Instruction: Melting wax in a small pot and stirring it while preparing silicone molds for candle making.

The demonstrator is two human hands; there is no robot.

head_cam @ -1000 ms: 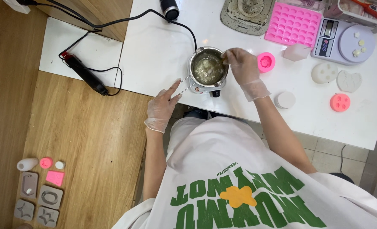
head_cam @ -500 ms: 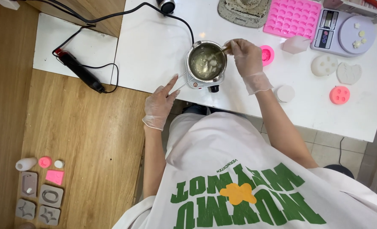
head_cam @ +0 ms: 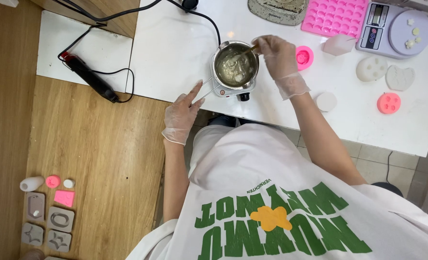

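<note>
Your right hand [head_cam: 277, 54] pinches a stirring stick [head_cam: 250, 48] dipped in the metal pot [head_cam: 235, 65] on its small hotplate at the tabletop's [head_cam: 185, 43] near edge. Your left hand [head_cam: 181, 115] pinches the pot's wire handle [head_cam: 203, 91], steadying it.

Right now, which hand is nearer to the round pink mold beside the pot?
The right hand. It is over the pot rim, just beside the pink mold. The left hand is at the pot handle, on the pot's far side.
</note>
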